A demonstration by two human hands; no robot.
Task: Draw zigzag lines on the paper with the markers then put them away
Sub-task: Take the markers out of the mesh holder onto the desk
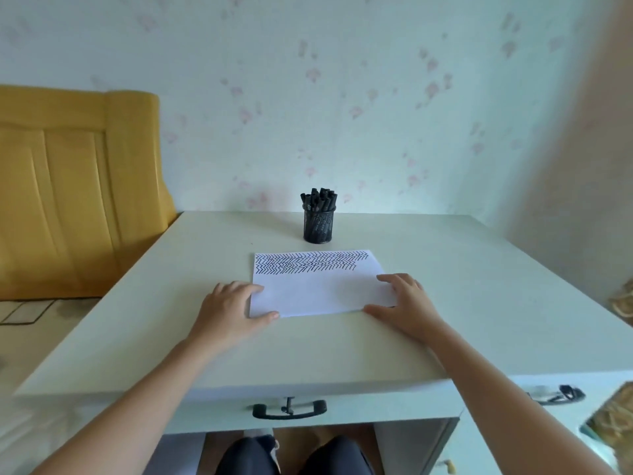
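A person's left hand [230,307] and right hand [404,303] lie flat, fingers loosely spread, pressing the near corners of the paper [318,289] on the desk [479,303], seemingly to steady it. Zigzag lines fill its far strip; beyond, the markers [318,199] stand in a black cup [318,228], apparently put away.

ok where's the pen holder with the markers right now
In the head view, the pen holder stands upright at the far middle of the desk, near the wall, just beyond the top edge of the paper, and it is full of black markers.
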